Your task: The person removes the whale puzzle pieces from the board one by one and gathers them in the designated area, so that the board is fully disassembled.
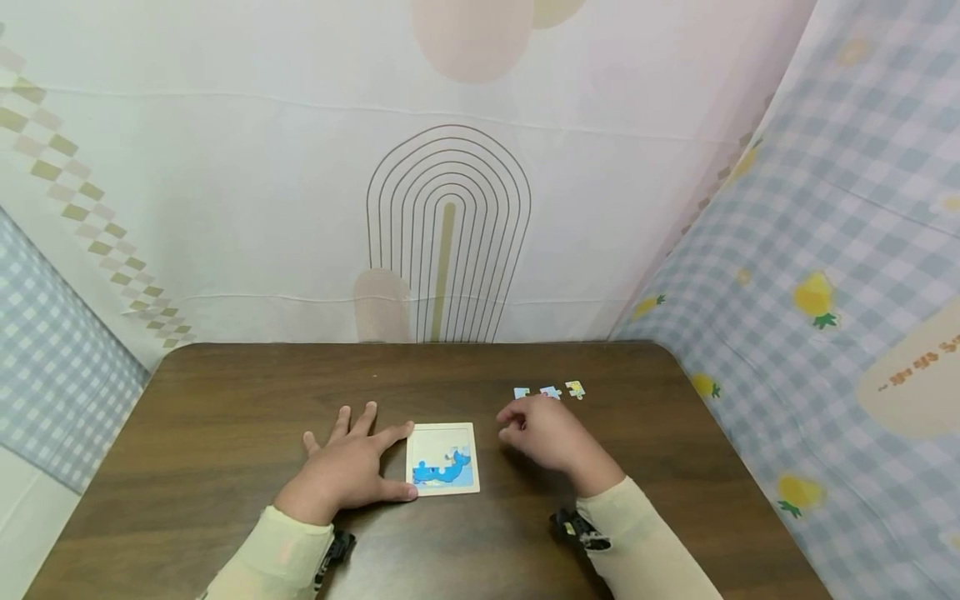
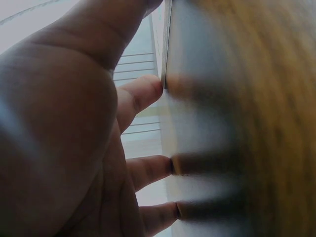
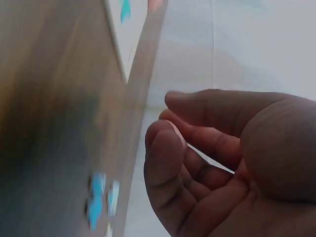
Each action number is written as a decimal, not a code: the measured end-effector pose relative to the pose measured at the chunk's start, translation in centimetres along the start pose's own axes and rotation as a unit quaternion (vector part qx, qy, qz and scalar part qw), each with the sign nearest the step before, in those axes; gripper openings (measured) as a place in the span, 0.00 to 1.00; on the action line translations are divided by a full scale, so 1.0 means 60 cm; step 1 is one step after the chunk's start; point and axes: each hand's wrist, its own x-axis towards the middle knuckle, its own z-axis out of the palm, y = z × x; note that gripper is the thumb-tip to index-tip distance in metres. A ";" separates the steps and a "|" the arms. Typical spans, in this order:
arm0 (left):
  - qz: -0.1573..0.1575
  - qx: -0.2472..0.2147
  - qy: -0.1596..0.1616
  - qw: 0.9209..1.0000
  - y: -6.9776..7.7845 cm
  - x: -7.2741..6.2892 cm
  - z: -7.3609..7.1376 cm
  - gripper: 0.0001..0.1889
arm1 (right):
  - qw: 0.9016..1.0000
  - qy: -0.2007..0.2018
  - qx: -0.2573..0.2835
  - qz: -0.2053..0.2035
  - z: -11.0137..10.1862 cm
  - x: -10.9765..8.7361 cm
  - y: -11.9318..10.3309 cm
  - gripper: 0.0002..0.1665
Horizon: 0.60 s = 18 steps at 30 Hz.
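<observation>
My left hand [image 1: 341,471] lies spread on the table, its thumb and index fingertip touching the left edge of a square jigsaw puzzle board [image 1: 442,494]. In the left wrist view, the thumb and index finger [image 2: 143,96] reach the board's thin edge. Partly assembled blue whale pieces [image 1: 442,473] fill the board's lower part; its upper part is bare. To the board's right hovers my right hand [image 1: 551,433], fingers loosely bent. A gap shows between thumb and fingertips in the right wrist view, with nothing visible there. Loose puzzle pieces [image 1: 574,389] lie just beyond this hand, which may cover others.
Dark wooden table [image 1: 225,400] with rounded far corners. A white patterned cloth [image 1: 262,208] hangs behind it, and blue checked cloth [image 1: 750,333] hangs along the right side. Both wrists carry small black devices [image 1: 581,531].
</observation>
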 end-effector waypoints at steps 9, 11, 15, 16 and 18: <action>-0.002 0.005 -0.002 1.000 0.002 0.000 -0.001 0.56 | 0.995 -0.070 -0.020 -0.069 0.063 0.001 -0.068 0.15; -0.001 0.006 -0.001 1.000 0.002 0.000 -0.001 0.56 | 0.993 -0.075 -0.045 -0.074 0.073 0.003 -0.073 0.18; 0.000 0.008 0.001 1.000 0.002 -0.001 -0.002 0.56 | 0.990 -0.083 -0.083 -0.075 0.083 0.007 -0.079 0.21; 0.000 0.008 0.001 1.000 0.002 -0.001 -0.002 0.56 | 0.990 -0.083 -0.090 -0.075 0.084 0.008 -0.081 0.21; 0.000 0.008 0.001 1.000 0.002 -0.001 -0.002 0.55 | 0.989 -0.085 -0.097 -0.074 0.084 0.009 -0.083 0.21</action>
